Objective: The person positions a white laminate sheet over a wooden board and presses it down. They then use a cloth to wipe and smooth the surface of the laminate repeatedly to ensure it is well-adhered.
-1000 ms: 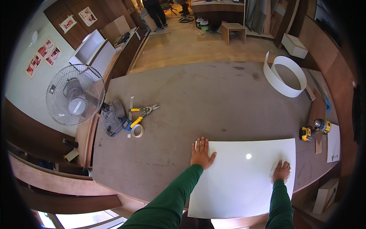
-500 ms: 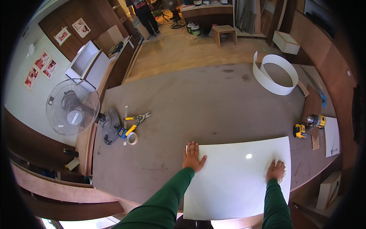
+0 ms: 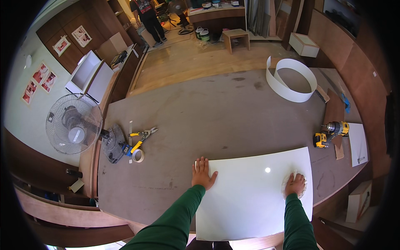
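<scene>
A glossy white sheet (image 3: 246,200) lies at the near edge of the brown worktable (image 3: 187,116), its lower edge reaching past the table toward me. My left hand (image 3: 203,174) rests flat on the sheet's far left corner, fingers stretched out and thumb spread. Near the sheet's right edge, my right hand (image 3: 295,185) presses down on a crumpled whitish cloth (image 3: 305,191), its fingers bent over it. Most of the cloth is hidden under the palm.
On the left stand a fan (image 3: 75,125), yellow-handled snips (image 3: 143,137) and a tape roll (image 3: 138,155). A coiled white strip (image 3: 310,81) sits far right, with a cordless drill (image 3: 331,133) nearer. A person (image 3: 150,18) stands in the background.
The whole view has shifted a little, so things sit slightly further left. Both hands keep nearly the same places on the sheet.
</scene>
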A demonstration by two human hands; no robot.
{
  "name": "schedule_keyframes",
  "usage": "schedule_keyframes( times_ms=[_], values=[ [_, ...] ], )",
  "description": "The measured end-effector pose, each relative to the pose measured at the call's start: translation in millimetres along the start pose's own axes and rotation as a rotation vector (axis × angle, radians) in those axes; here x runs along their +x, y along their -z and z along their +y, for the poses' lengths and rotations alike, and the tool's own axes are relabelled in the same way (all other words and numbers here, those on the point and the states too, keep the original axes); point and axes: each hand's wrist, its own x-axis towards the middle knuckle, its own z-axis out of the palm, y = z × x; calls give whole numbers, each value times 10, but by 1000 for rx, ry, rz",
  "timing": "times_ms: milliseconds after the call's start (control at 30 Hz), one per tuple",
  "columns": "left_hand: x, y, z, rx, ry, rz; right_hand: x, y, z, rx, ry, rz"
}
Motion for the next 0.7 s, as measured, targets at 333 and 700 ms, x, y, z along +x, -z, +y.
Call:
schedule_keyframes(
  times_ms=[333, 700],
  values=[
    [-16, 22, -4, 3, -9, 4, -6, 57, -31, 13, -10, -27],
    [-5, 25, -9, -4, -2, -4, -2, -7, 2, -18, -14, -35]
  ],
)
